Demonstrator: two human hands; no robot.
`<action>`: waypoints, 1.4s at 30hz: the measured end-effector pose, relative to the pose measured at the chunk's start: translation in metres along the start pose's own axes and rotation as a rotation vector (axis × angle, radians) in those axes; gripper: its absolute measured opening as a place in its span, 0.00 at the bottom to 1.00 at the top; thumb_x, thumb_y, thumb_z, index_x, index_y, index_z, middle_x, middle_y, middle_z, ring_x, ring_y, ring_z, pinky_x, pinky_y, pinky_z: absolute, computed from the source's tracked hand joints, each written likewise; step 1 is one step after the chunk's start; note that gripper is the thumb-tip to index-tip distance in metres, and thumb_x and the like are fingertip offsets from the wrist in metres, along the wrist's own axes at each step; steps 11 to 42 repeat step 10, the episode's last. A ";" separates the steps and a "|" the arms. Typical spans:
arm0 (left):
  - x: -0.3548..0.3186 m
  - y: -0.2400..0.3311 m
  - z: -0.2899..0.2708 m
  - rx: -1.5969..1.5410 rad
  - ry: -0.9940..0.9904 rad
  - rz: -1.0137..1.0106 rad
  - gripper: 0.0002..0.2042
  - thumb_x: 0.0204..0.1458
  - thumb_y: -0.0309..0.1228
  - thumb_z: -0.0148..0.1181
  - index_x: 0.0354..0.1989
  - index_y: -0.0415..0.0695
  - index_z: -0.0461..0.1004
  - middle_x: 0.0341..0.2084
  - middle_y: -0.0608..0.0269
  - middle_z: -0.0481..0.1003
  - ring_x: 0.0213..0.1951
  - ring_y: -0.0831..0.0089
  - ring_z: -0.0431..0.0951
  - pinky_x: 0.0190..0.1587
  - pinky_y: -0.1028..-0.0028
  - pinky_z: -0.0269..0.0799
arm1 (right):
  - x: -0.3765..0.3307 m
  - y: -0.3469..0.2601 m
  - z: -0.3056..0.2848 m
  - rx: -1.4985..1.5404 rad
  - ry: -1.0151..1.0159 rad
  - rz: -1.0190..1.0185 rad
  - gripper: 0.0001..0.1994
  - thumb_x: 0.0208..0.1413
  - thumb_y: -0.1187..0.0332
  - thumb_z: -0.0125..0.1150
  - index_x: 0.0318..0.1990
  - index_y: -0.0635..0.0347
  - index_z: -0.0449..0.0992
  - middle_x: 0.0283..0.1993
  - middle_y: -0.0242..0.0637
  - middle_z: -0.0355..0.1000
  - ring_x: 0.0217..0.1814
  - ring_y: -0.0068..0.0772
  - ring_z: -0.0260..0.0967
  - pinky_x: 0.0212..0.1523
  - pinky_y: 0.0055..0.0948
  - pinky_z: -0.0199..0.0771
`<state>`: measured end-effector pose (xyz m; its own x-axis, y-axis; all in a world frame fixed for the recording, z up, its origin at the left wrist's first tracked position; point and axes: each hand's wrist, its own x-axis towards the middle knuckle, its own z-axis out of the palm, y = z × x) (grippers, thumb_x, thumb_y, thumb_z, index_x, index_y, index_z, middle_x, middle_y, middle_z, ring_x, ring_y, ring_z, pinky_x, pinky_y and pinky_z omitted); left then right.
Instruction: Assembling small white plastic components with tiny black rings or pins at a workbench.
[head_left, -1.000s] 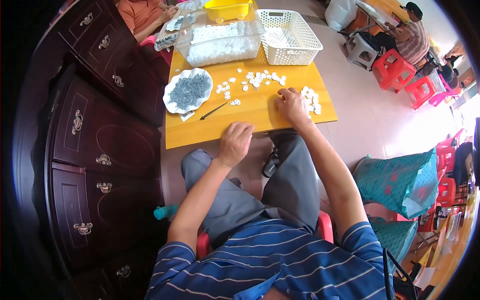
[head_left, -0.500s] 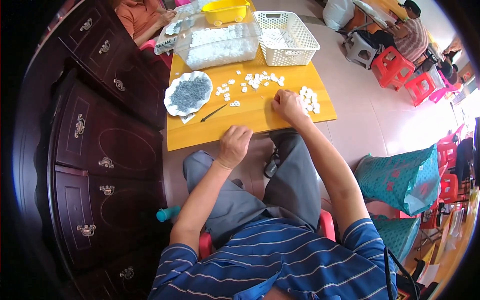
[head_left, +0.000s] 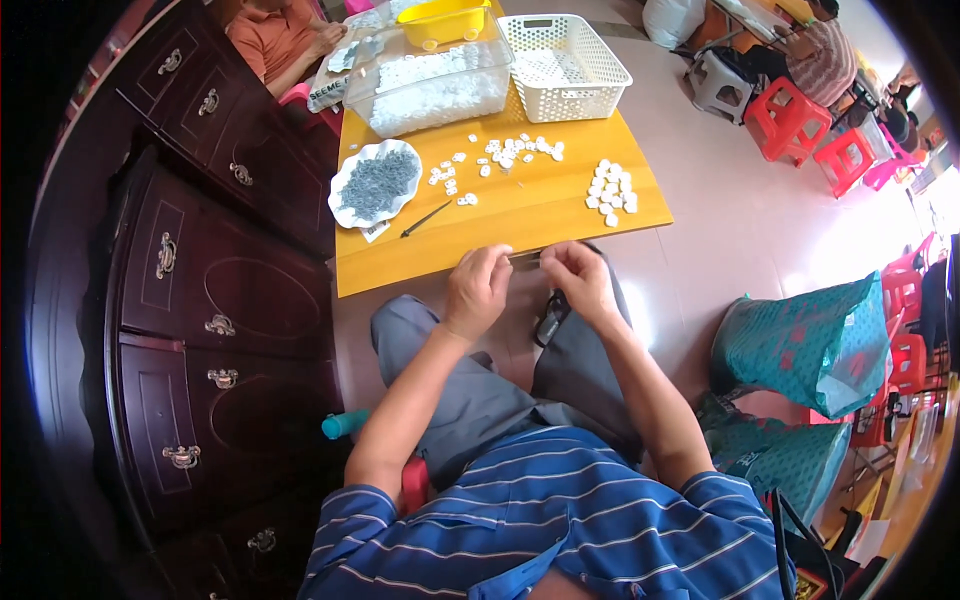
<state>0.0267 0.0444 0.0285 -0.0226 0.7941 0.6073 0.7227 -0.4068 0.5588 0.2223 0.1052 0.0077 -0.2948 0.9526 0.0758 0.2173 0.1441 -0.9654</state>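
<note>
My left hand [head_left: 477, 290] and my right hand [head_left: 585, 284] are held a short gap apart over my lap, at the near edge of the wooden tabletop [head_left: 400, 265]. Thumb and fingers are pinched together on both; whatever they hold is too small to make out. Beyond them, small white plastic pieces [head_left: 508, 152] lie scattered, and a tighter cluster of white pieces [head_left: 611, 190] sits to the right. A slim dark pointed tool [head_left: 426, 219] rests left of centre. Beside it, a white scalloped dish [head_left: 338, 205] holds many thin grey pieces.
At the far side stand a clear bin [head_left: 440, 118] of white pieces, a yellow tub [head_left: 440, 22] and a white perforated basket [head_left: 570, 103]. A dark wooden cabinet [head_left: 250, 300] lines the left. Teal bags [head_left: 790, 350] stand on the right floor. Another person [head_left: 275, 45] sits far left.
My right hand has left the cluster of white pieces and come back toward me, near my left hand. My left hand has shifted slightly right, its fingers now pinched toward the right hand.
</note>
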 end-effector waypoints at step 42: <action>-0.019 0.049 0.009 -0.054 -0.198 0.073 0.15 0.53 0.18 0.62 0.49 0.43 0.73 0.34 0.53 0.77 0.38 0.54 0.79 0.41 0.60 0.75 | -0.048 0.022 -0.015 0.276 -0.294 0.320 0.12 0.64 0.60 0.62 0.45 0.58 0.83 0.35 0.32 0.80 0.38 0.26 0.75 0.42 0.29 0.75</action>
